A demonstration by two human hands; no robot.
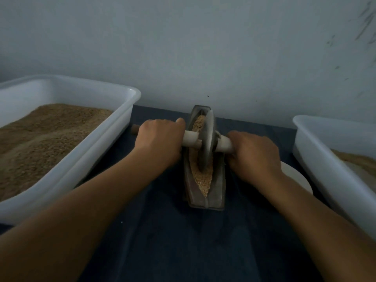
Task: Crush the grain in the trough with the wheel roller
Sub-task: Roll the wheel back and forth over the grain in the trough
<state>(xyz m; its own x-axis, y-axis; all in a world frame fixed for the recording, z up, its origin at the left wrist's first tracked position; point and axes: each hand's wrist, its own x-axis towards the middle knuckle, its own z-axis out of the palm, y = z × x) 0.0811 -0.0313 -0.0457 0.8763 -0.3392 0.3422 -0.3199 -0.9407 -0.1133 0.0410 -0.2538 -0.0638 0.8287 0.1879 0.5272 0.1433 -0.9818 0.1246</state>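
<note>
1. On the dark blue cloth [162,241] nearest the camera, two bare forearms reach forward.
2. Farther on, the trough [218,192] holds tan grain [203,180]; the wheel roller [206,139] stands upright in it.
3. Left hand [158,139] and right hand [254,155] each grip the axle handle [190,139] (one either side).
4. Beyond, white tubs [114,139] flank them before the wall [203,47].

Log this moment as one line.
left hand: holds handle | right hand: holds handle | wheel roller: in trough | grain: under wheel
</note>
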